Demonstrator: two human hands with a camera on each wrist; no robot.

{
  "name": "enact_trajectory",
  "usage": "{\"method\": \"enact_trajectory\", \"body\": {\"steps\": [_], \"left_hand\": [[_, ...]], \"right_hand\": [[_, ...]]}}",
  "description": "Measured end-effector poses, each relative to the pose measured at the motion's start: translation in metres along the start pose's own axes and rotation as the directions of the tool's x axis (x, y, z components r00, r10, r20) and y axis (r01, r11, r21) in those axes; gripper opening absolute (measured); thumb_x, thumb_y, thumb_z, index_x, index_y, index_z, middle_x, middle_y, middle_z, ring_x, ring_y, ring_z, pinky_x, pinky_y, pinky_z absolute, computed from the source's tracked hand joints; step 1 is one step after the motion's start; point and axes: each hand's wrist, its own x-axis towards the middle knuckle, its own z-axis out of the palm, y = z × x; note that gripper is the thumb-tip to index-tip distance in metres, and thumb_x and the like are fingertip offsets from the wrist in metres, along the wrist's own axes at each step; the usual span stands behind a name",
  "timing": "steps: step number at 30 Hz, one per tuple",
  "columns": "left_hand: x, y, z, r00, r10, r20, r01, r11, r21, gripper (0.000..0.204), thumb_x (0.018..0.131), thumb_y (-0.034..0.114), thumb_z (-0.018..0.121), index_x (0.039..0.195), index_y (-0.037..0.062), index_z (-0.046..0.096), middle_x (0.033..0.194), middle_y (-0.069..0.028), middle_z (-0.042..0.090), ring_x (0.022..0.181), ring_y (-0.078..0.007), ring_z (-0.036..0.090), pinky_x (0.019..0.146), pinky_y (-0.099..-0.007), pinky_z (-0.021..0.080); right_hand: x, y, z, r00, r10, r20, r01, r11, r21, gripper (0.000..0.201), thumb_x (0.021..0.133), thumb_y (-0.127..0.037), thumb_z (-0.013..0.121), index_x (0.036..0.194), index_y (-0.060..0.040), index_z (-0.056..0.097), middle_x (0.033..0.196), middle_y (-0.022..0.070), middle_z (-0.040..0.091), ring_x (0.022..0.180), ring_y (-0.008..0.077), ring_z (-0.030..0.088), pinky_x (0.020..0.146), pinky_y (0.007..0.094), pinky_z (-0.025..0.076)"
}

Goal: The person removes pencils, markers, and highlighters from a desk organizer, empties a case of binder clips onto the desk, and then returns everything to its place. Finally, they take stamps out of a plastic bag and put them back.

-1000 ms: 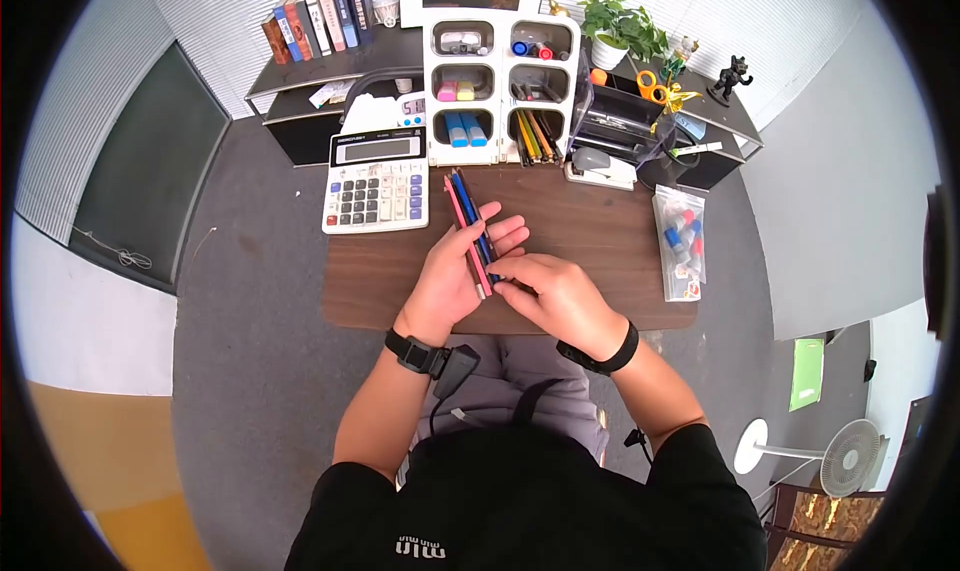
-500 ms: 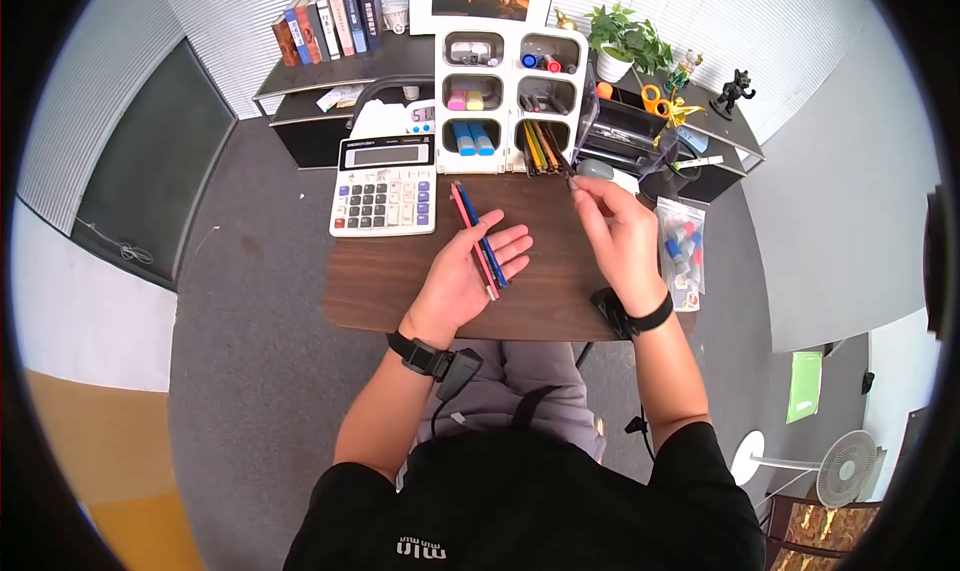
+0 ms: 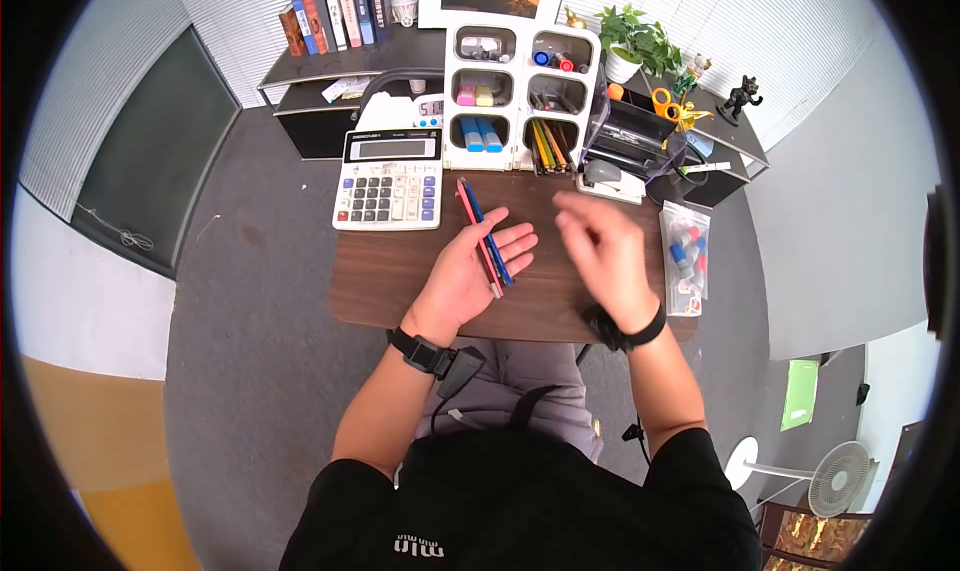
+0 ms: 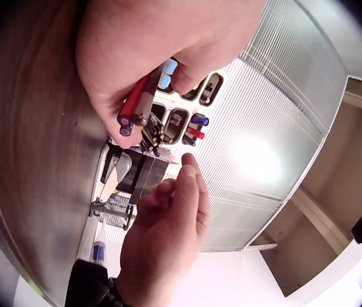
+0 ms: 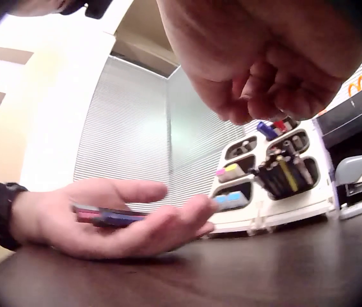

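Across the palm of my left hand (image 3: pixel 462 273) lie a few slim pencils (image 3: pixel 474 209), pinkish red and blue, with the thumb over them. Their ends (image 4: pixel 130 120) show close up in the left wrist view. My right hand (image 3: pixel 612 261), slightly blurred, hovers over the desk to the right of the left one. Its fingers are loosely bent and hold nothing, as the left wrist view also shows. Beyond both hands stands a white organizer (image 3: pixel 520 71); a bunch of yellow and dark pencils (image 3: pixel 550 149) leans out of its lower right compartment.
A calculator (image 3: pixel 390 186) is at the desk's left. Right of the organizer are a stapler (image 3: pixel 612 179) and a black holder (image 3: pixel 640 121) with orange scissors (image 3: pixel 664 103). A clear bag (image 3: pixel 685 256) of markers lies along the right edge. Blue highlighters (image 3: pixel 480 134) fill the lower left compartment.
My right hand took a dark pencil from beside the left hand to the organizer's pencil compartment; now it is back nearer me, without it. The left hand still holds the red and blue pencils.
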Motion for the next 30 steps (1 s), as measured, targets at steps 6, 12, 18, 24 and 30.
{"method": "enact_trajectory", "body": {"steps": [6,12,18,24,30], "left_hand": [[-0.002,0.001,0.002,1.000,-0.004,0.022,0.003,1.000,0.026,0.052,0.110,0.025,0.049,0.155,0.0014,0.039,0.146,-0.0276,0.056,0.139,-0.0384,0.055,0.114,-0.0501,0.049],[-0.005,0.003,0.002,0.999,0.007,0.039,-0.010,0.997,0.076,0.050,0.111,0.023,0.047,0.155,0.0008,0.040,0.145,-0.0263,0.058,0.138,-0.0371,0.056,0.113,-0.0493,0.049],[-0.002,0.000,-0.003,0.996,0.005,0.085,-0.010,0.998,0.059,0.049,0.111,0.023,0.046,0.153,0.0000,0.042,0.146,-0.0245,0.058,0.138,-0.0370,0.056,0.114,-0.0488,0.049],[-0.002,-0.001,-0.003,0.999,-0.004,0.045,0.000,0.997,0.078,0.048,0.111,0.025,0.046,0.152,0.0003,0.045,0.146,-0.0241,0.058,0.137,-0.0370,0.057,0.115,-0.0486,0.048],[0.002,0.002,-0.002,0.998,-0.026,0.052,0.028,0.999,-0.031,0.049,0.110,0.027,0.050,0.151,0.0015,0.045,0.145,-0.0255,0.057,0.135,-0.0371,0.058,0.115,-0.0492,0.048]], "right_hand": [[-0.031,-0.023,0.019,0.917,-0.076,0.391,0.014,0.987,0.160,0.029,0.089,-0.008,0.076,0.118,-0.0077,0.072,0.097,0.0138,0.073,0.089,0.0340,0.073,0.075,0.0430,0.059],[-0.030,-0.019,0.028,0.935,-0.105,0.338,0.032,0.976,0.214,0.026,0.090,-0.003,0.075,0.115,-0.0063,0.072,0.099,0.0128,0.073,0.089,0.0326,0.073,0.079,0.0402,0.059],[-0.029,-0.023,0.020,0.946,-0.071,0.317,0.010,0.982,0.189,0.024,0.091,-0.005,0.075,0.114,-0.0064,0.074,0.102,0.0130,0.075,0.089,0.0329,0.072,0.079,0.0404,0.059],[-0.030,-0.025,0.013,0.958,-0.145,0.246,0.102,0.978,0.180,0.022,0.091,-0.004,0.075,0.112,-0.0062,0.076,0.096,0.0125,0.075,0.084,0.0285,0.073,0.074,0.0360,0.058],[-0.011,-0.039,-0.040,1.000,0.003,0.000,-0.003,0.993,0.115,0.017,0.093,-0.003,0.073,0.110,-0.0008,0.077,0.100,0.0122,0.078,0.085,0.0205,0.075,0.075,0.0307,0.059]]}}
